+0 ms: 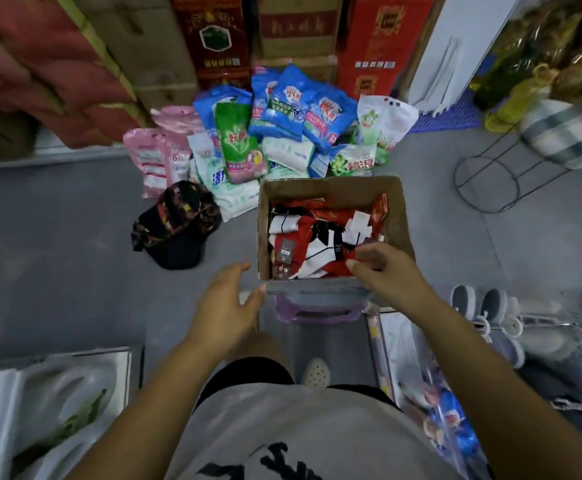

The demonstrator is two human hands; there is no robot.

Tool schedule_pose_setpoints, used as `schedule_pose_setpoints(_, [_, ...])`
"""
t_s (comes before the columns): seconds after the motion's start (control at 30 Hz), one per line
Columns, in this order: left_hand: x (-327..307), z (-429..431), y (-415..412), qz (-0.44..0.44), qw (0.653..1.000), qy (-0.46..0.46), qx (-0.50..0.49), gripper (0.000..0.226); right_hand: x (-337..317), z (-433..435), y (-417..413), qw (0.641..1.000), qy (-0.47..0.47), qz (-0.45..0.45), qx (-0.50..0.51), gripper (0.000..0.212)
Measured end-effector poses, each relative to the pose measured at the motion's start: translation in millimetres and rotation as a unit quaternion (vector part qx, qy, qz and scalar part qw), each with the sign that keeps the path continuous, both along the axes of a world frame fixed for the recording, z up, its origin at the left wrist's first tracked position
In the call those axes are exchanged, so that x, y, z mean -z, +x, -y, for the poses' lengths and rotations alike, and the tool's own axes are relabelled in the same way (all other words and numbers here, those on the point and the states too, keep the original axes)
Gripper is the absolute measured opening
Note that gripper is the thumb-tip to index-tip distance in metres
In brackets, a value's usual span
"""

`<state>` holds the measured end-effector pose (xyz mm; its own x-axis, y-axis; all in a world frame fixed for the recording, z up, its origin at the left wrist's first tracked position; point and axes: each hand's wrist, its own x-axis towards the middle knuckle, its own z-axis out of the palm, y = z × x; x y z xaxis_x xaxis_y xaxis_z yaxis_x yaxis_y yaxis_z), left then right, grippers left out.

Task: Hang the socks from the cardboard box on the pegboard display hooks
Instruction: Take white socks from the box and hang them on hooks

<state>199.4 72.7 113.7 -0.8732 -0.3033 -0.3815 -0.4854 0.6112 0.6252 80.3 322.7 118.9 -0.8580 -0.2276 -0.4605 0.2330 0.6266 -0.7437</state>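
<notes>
Head view: one cardboard box [400, 216], centre frame, on a purple stool [314, 313], socks [317, 233] heaped inside. Your left hand [223, 306] is spread wide at its lower-left corner. Your right hand [383, 268] is on the socks, fingers bent; grip unclear. One cap [175, 223] to the left, detergent bags [282, 133] above.

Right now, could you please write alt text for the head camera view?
The right hand reaches among red, white and black socks in a cardboard box, the left hand open beside its near corner. Detergent bags lie on the floor beyond.

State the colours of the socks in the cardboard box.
The socks are red, white and black; best in the head view.
</notes>
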Motion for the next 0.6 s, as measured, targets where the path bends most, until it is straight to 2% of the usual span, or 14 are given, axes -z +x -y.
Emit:
schedule_pose_setpoints(0.23, [33.4, 53.5, -120.6, 0.084, 0.987, 0.007, 0.138, 0.056, 57.9, 40.6, -62.0, 0.985, 0.056, 0.096, 0.13, 0.033])
schedule_pose_setpoints(0.37, [60.7, 71.2, -175.9, 0.123, 0.973, 0.029, 0.194, 0.026, 98.5, 54.9, -82.3, 0.96, 0.068, 0.165, 0.217, 0.024])
schedule_pose_setpoints(0.4, [69.2, 71.5, -188.5, 0.133, 0.972, 0.04, 0.192, 0.026, 108.9, 57.0, -87.0, 0.953, 0.072, 0.181, 0.23, 0.024])
schedule_pose_setpoints(0.5, [101.0, 66.9, -213.8, 0.174, 0.97, 0.083, 0.148, 0.047, 142.0, 61.0, -101.1, 0.936, 0.077, 0.23, 0.254, 0.035])
schedule_pose_setpoints(0.6, [134.0, 60.7, -210.6, 0.21, 0.969, 0.109, 0.074, 0.063, 174.9, 63.6, -115.8, 0.92, 0.085, 0.28, 0.261, 0.029])
